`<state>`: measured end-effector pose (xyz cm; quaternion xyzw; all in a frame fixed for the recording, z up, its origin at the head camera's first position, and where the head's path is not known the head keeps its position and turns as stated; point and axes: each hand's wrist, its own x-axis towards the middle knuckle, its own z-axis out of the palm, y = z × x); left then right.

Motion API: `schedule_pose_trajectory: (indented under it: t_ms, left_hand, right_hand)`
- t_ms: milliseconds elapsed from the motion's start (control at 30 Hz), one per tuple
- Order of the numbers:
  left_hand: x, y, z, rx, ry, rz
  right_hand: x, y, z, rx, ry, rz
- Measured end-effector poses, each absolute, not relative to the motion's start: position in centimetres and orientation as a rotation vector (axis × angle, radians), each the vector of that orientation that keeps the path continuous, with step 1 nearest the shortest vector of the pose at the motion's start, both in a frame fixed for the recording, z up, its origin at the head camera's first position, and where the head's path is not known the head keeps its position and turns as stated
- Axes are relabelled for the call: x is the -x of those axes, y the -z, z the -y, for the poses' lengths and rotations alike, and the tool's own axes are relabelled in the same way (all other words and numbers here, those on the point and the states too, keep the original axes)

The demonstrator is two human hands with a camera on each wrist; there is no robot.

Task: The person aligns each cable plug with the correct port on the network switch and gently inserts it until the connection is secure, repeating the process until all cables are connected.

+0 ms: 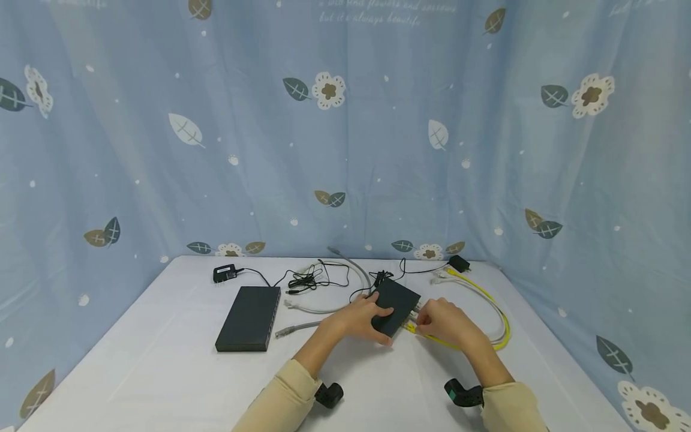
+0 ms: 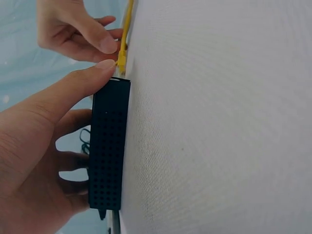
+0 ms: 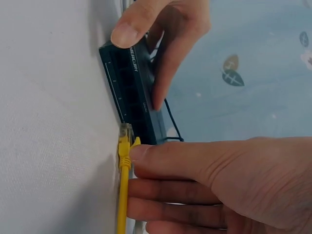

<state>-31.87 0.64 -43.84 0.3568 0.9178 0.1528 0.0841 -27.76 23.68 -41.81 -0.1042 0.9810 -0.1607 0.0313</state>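
Note:
A small black network switch, marked MERCURY, is tilted slightly on the white table. My left hand grips it, thumb on the near edge and fingers over the top. At the port side, the curled fingers of my right hand meet the cable ends; what lies between them is hidden. A yellow network cable plug stands just outside the port row, its clear tip visible and my right thumb close against its clip. Pale network plugs show between the switch and my right hand. Several numbered ports look vacant in the right wrist view.
A larger black box lies to the left. Behind it are a power adapter and a coiled black cord. Grey cable runs beside the switch. Another adapter sits at the back right, near the looped yellow cable.

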Motion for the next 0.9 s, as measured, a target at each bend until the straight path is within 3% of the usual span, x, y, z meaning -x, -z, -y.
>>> schedule_pose_trajectory:
  t_ms: [900]
  left_hand:
    - [31.85,43.81,-0.53,-1.039,-0.517,-2.721]
  right_hand:
    - [27.74,42.27,-23.51,0.307,0.357,-3.020]
